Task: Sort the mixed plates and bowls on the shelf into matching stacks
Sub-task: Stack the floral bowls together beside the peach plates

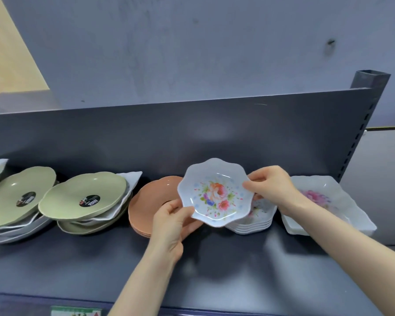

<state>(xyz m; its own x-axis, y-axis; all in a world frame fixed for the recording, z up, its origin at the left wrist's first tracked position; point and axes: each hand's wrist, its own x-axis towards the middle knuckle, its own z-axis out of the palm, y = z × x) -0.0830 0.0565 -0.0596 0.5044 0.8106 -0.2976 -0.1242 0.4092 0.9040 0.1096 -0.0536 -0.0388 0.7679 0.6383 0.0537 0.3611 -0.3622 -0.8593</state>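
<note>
The floral bowl (215, 192), white with a wavy rim and a flower print in its well, is held in the air above the shelf (214, 265), tilted so the inside faces the camera. The left hand (169, 226) grips the rim at 7 o'clock, thumb on the inner face. The right hand (271, 188) grips the rim at 3 o'clock, fingers closed over the edge.

Directly behind the bowl, at 4 o'clock from it, stands a stack of matching floral bowls (255, 222); the held bowl partly covers it. At 9 o'clock, just beside the left hand, stands a stack of orange plates (151, 199).

At 3 o'clock from the bowl, behind the right forearm, a large white dish with a pink flower print (333, 201) rests on the shelf near the upright post (363, 115).

At 9 o'clock, past the orange plates, two mixed piles lie tilted: green plates with dark labels (84, 197) interleaved with white dishes (128, 179), and a second such pile (18, 199) at the far left edge.
</note>
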